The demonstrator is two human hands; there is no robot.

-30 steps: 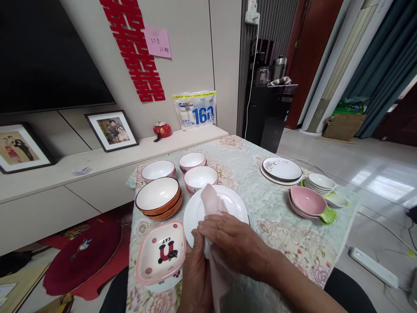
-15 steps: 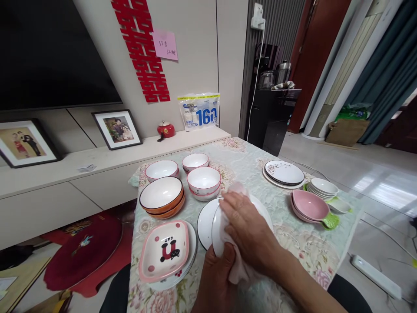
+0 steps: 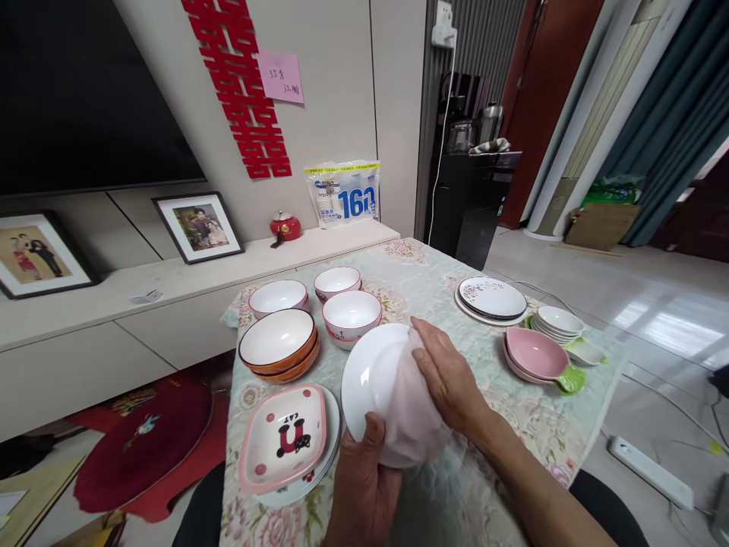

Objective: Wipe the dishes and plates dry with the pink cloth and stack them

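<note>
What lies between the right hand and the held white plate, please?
The head view shows a pale pink cloth between the right hand and plate.

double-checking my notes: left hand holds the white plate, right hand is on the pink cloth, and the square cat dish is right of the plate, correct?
One slip: the head view shows the square cat dish left of the white plate. The left hand does hold the plate, with the right hand on the pink cloth.

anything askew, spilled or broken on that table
The square cat dish sits on round plates whose rims show along its right and near sides, so the stack looks off-centre. No spill or break shows; the pink cloth hides part of the held plate.
</note>
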